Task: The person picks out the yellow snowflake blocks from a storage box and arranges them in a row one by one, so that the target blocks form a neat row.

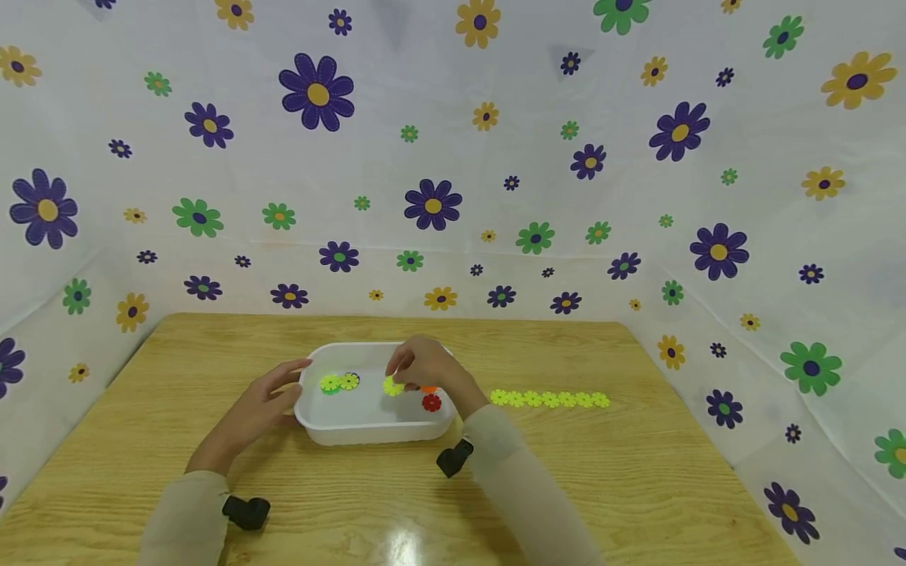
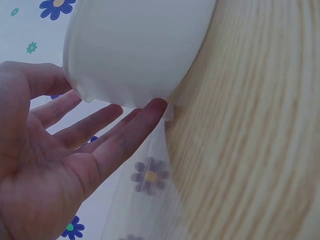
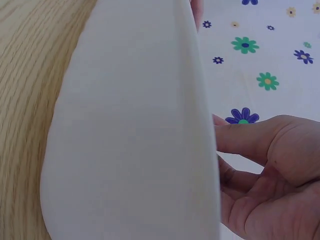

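Note:
A white plastic tub (image 1: 375,432) stands on the table with flower-shaped plastic discs in it. Over its inside, my right hand (image 1: 428,365) pinches a yellow-green flower disc (image 1: 393,387) between thumb and fingertips. In the right wrist view the tub wall hides the fingertips of that hand (image 3: 280,175). My left hand (image 1: 265,405) touches the tub's left end, its fingers fairly straight along the outer wall (image 2: 135,55). Yellow-green discs (image 1: 330,383) lie at the tub's left side, over green and blue ones. A dark red disc (image 1: 432,402) and a partly covered orange disc (image 1: 429,389) lie at the right.
Right of the tub, a row of several yellow-green flower discs (image 1: 550,399) runs sideways on the wooden table (image 1: 340,503). A white sheet printed with flowers (image 1: 396,157) rises behind the table and along both sides.

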A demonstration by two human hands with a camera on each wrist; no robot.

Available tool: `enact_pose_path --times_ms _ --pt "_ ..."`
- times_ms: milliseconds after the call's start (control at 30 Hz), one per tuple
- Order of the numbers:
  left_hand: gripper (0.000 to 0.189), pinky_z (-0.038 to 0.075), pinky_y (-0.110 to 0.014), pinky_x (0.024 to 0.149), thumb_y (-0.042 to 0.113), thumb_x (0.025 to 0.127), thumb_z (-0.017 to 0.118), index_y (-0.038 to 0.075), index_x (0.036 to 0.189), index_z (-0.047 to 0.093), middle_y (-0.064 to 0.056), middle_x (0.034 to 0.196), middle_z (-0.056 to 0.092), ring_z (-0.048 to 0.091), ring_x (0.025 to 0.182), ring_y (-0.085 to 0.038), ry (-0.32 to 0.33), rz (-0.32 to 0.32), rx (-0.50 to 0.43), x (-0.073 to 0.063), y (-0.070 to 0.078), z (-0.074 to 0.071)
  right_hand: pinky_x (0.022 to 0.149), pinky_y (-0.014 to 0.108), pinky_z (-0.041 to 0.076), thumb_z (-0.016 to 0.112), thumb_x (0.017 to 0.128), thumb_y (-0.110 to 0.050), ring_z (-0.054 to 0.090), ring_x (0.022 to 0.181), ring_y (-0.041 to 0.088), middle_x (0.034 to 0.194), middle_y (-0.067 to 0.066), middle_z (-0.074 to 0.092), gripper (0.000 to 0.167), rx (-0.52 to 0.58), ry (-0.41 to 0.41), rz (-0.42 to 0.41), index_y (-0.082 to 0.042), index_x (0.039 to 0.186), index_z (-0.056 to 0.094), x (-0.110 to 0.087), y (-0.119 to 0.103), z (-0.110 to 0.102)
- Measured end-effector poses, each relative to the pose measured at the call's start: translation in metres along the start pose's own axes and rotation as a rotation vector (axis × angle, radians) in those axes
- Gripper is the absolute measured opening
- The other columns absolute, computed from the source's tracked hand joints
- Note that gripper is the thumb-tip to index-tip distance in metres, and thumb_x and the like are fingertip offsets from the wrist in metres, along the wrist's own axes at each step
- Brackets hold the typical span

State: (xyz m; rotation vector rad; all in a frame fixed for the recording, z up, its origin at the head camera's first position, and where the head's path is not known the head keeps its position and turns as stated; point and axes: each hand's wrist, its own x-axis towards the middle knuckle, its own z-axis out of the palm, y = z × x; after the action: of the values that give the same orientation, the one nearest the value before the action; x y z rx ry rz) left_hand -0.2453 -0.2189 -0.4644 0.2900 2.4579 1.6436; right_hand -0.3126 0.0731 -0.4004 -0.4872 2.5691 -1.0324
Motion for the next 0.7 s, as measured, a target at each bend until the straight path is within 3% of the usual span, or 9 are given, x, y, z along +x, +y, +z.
enact_pose_path --times_ms 200,400,700 --pt "0.059 0.060 -0.054 0.098 0.028 0.110 0.048 0.014 0.164 0.027 -0.030 0.165 0.027 0.038 0.145 -0.058 0.001 0.006 -0.004 -0.001 0.002 0.000 0.088 0.050 0.064 0.070 0.093 -0.003 0.073 0.087 0.040 0.087 0.008 0.071 0.009 0.040 -0.001 -0.006 -0.008 0.094 0.078 -0.006 0.008 -0.011" --pt "0.059 0.059 -0.054 0.099 0.028 0.110 0.048 0.013 0.164 0.027 -0.030 0.166 0.027 0.038 0.146 -0.057 0.001 -0.002 -0.002 -0.001 0.002 0.000 0.084 0.043 0.065 0.070 0.094 -0.003 0.074 0.085 0.037 0.087 0.008 0.071 0.009 0.024 0.004 -0.029 -0.007 0.096 0.078 -0.011 0.015 -0.020" --pt "0.059 0.060 -0.053 0.098 0.027 0.110 0.049 0.013 0.163 0.027 -0.030 0.165 0.028 0.039 0.145 -0.056 -0.002 0.001 -0.004 -0.001 0.001 0.000 0.083 0.044 0.066 0.070 0.093 -0.001 0.074 0.081 0.034 0.091 0.011 0.074 0.009 0.047 0.043 -0.020 -0.004 0.097 0.077 -0.023 0.027 -0.035"
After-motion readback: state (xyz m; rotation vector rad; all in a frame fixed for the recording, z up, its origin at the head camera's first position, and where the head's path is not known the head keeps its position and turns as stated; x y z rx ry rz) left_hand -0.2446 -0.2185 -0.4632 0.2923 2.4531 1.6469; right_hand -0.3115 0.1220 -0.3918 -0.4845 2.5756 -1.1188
